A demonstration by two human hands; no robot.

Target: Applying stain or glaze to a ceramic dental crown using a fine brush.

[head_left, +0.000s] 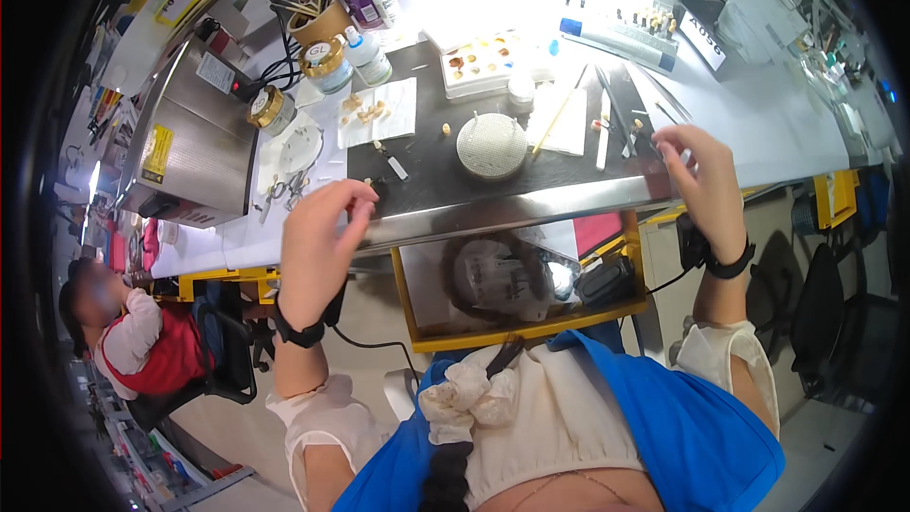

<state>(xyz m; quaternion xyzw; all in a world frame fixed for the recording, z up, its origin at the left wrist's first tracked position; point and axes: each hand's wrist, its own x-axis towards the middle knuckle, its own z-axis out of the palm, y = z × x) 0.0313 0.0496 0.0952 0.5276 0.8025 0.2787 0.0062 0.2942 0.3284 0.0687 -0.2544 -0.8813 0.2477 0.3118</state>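
My left hand (327, 242) hovers at the front edge of the dark worktop (427, 180). Its fingers curl together near a small dark thing, and what they pinch is hidden. To the right, my right hand (706, 185) is raised over the bench edge with bent fingers, close to thin tools (671, 102); I cannot make out what is at its fingertips. Between the hands stands a round honeycomb firing tray (491, 146) with small pegs. A tooth-shaped shade tab (391, 161) lies near my left hand. Beyond it, several tooth-coloured pieces rest on a white tissue (387, 95).
A white palette (474, 66) with coloured pastes sits behind the tray, beside a small white jar (521, 90) and a yellow brush (557, 112). A metal box (194, 133) and bottles (365, 55) stand left. An open yellow drawer (521, 332) juts out below. A seated person (156, 341) is at far left.
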